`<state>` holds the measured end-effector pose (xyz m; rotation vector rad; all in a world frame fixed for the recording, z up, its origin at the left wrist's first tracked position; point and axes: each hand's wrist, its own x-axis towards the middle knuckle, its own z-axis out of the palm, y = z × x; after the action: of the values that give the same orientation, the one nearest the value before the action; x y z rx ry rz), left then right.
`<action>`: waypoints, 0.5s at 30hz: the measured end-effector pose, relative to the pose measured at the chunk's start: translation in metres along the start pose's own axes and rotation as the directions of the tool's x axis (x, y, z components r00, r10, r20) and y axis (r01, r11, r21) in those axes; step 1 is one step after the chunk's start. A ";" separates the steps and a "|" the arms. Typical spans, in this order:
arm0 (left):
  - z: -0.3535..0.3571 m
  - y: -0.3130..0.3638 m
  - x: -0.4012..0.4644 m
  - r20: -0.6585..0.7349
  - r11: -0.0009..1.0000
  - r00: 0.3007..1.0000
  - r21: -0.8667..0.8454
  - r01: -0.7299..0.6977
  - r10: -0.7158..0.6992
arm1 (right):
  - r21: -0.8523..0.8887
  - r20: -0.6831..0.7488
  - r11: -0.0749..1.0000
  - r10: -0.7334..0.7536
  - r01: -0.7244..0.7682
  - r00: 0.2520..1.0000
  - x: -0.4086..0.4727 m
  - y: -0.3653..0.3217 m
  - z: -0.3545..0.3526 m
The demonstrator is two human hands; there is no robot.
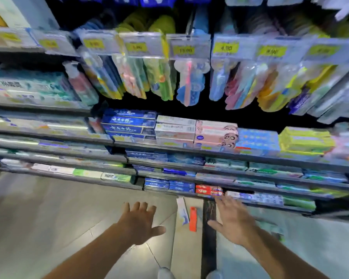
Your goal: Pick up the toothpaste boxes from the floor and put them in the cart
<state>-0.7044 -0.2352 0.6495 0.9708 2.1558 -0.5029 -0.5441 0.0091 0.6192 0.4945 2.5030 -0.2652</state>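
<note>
Two toothpaste boxes lie on the grey floor at the foot of the shelves: a white and blue box (182, 211) and a red box (192, 219) just right of it. A blurred greenish box (271, 228) seems to lie on the floor further right, partly behind my right arm. My left hand (139, 224) hovers left of the boxes, fingers spread, holding nothing. My right hand (233, 220) is stretched out right of the red box, fingers straight and empty. No cart is in view.
Store shelves (210, 154) full of toothpaste boxes rise in front of me, with hanging toothbrush packs (187, 81) and yellow price tags above. A dark stripe (209, 238) runs across the floor tiles. My shoes (165, 273) show at the bottom edge.
</note>
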 end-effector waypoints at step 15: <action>0.186 0.043 0.296 0.043 0.997 0.998 0.070 -0.044 0.041 | 0.243 0.078 0.935 0.245 -0.257 0.966 0.208 0.016 0.271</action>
<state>-0.7273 -0.1726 0.3037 1.0344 2.0882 -0.5771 -0.5641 0.0050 0.2776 0.8934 2.3395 -0.4907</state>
